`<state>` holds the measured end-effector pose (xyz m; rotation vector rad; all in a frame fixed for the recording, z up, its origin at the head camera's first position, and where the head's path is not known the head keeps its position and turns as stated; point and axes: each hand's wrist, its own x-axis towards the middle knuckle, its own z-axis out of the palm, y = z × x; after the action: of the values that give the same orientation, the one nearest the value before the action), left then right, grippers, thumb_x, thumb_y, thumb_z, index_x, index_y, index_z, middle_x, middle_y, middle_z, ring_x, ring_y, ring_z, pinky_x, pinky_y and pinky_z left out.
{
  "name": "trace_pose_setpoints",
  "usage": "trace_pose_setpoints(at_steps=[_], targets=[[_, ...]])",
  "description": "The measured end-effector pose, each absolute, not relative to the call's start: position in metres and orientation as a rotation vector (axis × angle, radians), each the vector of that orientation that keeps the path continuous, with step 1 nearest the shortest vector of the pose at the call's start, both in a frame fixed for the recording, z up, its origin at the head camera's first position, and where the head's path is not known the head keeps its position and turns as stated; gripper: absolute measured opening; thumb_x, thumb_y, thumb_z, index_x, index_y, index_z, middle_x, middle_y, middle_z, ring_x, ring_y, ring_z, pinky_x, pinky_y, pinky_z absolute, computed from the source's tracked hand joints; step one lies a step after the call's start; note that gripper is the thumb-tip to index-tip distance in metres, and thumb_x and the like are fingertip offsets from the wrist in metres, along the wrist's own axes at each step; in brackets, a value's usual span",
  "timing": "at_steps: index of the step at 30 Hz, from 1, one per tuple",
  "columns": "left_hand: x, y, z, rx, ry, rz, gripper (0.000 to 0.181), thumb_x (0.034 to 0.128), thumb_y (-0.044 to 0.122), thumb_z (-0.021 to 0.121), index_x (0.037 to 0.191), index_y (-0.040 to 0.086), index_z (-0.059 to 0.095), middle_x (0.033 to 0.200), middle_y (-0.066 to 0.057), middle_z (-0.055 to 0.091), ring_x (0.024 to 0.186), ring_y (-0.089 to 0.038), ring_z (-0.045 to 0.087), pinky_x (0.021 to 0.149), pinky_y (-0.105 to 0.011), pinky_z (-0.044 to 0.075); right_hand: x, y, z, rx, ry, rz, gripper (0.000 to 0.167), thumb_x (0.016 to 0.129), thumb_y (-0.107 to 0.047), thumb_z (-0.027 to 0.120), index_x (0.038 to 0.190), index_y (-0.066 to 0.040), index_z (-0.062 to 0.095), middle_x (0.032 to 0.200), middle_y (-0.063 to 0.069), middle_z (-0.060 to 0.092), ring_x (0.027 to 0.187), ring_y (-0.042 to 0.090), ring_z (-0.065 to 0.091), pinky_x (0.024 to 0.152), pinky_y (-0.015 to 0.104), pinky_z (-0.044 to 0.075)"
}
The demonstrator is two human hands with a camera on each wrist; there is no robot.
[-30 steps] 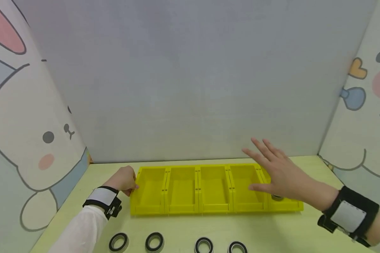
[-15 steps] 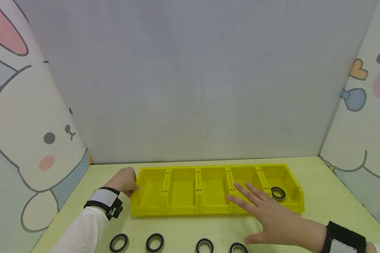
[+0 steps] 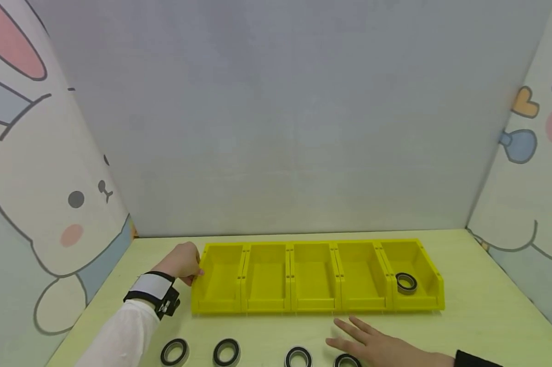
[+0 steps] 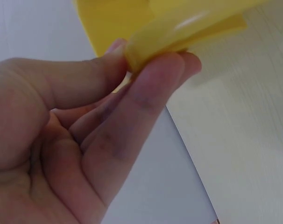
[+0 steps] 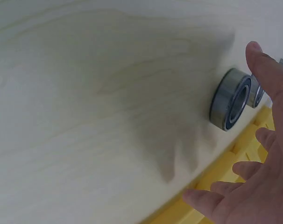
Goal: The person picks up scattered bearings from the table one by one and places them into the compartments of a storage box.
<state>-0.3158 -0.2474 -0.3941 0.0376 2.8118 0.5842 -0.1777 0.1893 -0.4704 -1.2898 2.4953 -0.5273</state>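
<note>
A yellow bin row (image 3: 315,303) with several compartments stands on the table. My left hand (image 3: 180,262) pinches its left end wall between thumb and fingers, and the left wrist view shows that yellow edge (image 4: 179,32) in the grip. One ball bearing (image 3: 406,289) lies in the rightmost compartment. My right hand (image 3: 377,346) hovers in front of the bins, fingers spread and holding nothing. Just beside it is a ball bearing (image 3: 347,361), partly cut off by the frame's lower edge. The right wrist view shows a bearing (image 5: 223,102) near the thumb, apart from it.
More ball bearings lie along the table's front: one bearing (image 3: 298,357) near the middle, another bearing (image 3: 226,352) further left, and a bearing (image 3: 174,352) by the left sleeve. A grey wall (image 3: 294,127) rises behind; printed panels (image 3: 37,204) flank the table (image 3: 482,290).
My right hand has moved from above the right compartments down toward the front bearings, uncovering the bearing in the rightmost compartment. The left hand keeps its hold on the bin row.
</note>
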Motion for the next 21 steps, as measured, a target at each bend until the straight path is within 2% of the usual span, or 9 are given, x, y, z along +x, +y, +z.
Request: trace_pose_setpoints(at_steps=[2,8,16,21], targets=[[-0.315,-0.247,-0.394,0.042,2.814,0.587,0.01,0.0816,0.002,0.071,0.08,-0.004,0.063,0.068,-0.009,0.062,0.052,-0.017,0.064,0.053,-0.028,0.057,-0.177,0.191,-0.478,-1.335,2.457,-0.52,0.066,0.094,-0.05,0.049,0.15,-0.027,0.024,0.153,0.018,0.023,0.135,0.046,0.028,0.088,0.046,0.053],[-0.313,-0.246,-0.393,0.043,2.821,0.565,0.01,0.0816,0.003,0.071,0.081,-0.004,0.064,0.066,-0.009,0.061,0.051,-0.016,0.063,0.053,-0.027,0.057,-0.176,0.19,-0.486,-1.472,2.375,-0.555,0.058,0.098,-0.042,0.045,0.149,-0.02,0.028,0.149,0.022,0.03,0.136,0.04,0.031,0.092,0.04,0.052],[-0.314,-0.246,-0.392,0.045,2.809,0.585,0.009,0.0817,0.001,0.071,0.082,-0.005,0.064,0.069,-0.01,0.062,0.054,-0.018,0.064,0.054,-0.028,0.057,-0.177,0.184,-0.482,-1.667,2.423,-0.437,0.045,0.101,-0.041,0.039,0.139,-0.018,0.046,0.138,0.006,0.051,0.126,0.027,0.049,0.094,0.039,0.051],[-0.315,-0.246,-0.393,0.036,2.812,0.579,0.01,0.0815,0.002,0.071,0.084,-0.005,0.064,0.068,-0.01,0.062,0.053,-0.017,0.064,0.053,-0.028,0.057,-0.18,0.176,-0.48,-1.813,2.462,-0.383,0.037,0.102,-0.034,0.04,0.129,-0.015,0.056,0.126,0.002,0.06,0.115,0.015,0.057,0.089,0.025,0.051]])
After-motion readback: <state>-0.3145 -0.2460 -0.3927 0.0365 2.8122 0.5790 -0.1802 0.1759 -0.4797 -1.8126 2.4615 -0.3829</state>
